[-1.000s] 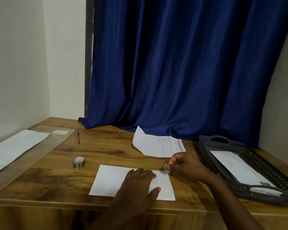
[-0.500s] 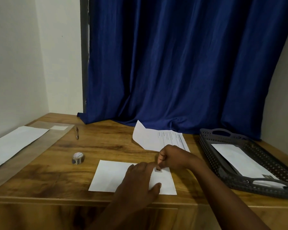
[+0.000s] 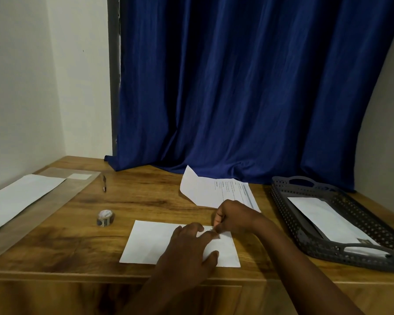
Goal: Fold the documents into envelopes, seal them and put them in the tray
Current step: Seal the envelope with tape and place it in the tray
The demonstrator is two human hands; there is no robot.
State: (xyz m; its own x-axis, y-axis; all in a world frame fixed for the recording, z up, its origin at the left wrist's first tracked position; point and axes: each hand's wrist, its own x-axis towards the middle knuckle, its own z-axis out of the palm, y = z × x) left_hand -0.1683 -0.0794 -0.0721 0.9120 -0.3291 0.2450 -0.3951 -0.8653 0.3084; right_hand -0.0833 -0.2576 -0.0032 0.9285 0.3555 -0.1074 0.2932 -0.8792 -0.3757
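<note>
Head view: we note the near envelope (image 3: 159, 243) lies flat and white at the front edge of the wooden table (image 3: 62, 235), its middle hidden under the left hand (image 3: 189, 248). That hand rests on it with fingers spread and fairly straight, pressing it down. The right hand (image 3: 234, 218) is curled, fingertips pinching a small dark piece of tape (image 3: 216, 235) at the envelope's upper edge; we cannot make out the piece clearly. A small tape roll (image 3: 105, 218) stands to the left. Behind the hands lies a printed document (image 3: 216, 192), one corner lifted. A grey perforated plastic tray (image 3: 359, 226) at right holds a white envelope (image 3: 328, 220), its near end partly hidden by the tray handle. A pen (image 3: 104, 185) lies further back.
</note>
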